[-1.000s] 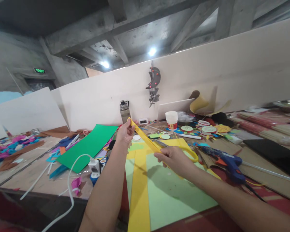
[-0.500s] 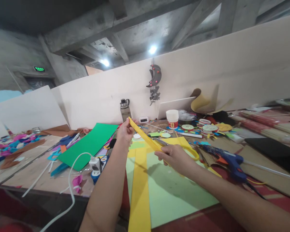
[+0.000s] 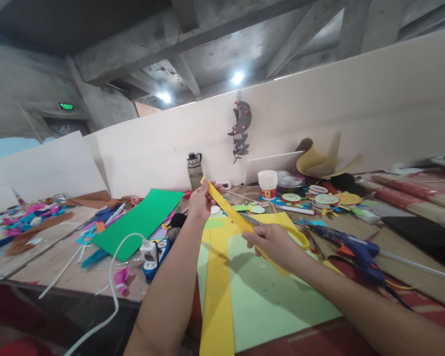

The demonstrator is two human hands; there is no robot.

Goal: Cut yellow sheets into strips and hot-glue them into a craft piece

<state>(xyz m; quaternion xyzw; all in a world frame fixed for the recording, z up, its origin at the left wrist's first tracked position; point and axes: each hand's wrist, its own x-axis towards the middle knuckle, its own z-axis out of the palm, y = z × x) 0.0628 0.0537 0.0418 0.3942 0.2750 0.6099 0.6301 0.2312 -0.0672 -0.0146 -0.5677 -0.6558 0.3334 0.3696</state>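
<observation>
My left hand (image 3: 201, 201) pinches the upper end of a narrow yellow strip (image 3: 226, 207), which slants down to the right. It looks like paper or felt. My right hand (image 3: 272, 242) is closed on yellow-handled scissors (image 3: 303, 239) and also meets the strip's lower part, with the metal blades pointing up and left beside the strip. Whether the blades are apart is hard to make out. Under both hands lie a pale green sheet (image 3: 282, 296) and a long yellow band (image 3: 217, 301) running towards me.
A blue glue gun (image 3: 361, 252) lies right of the sheet. Green sheet material (image 3: 141, 222) and a power strip (image 3: 155, 257) with a white cable are on the left. Behind stand a bottle (image 3: 195, 170), a paper cup (image 3: 267, 185) and several ribbon rolls (image 3: 325, 200).
The whole view has shifted slightly, so things appear a little further right. My left hand has moved slightly right with the strip's end. Both hands keep their holds.
</observation>
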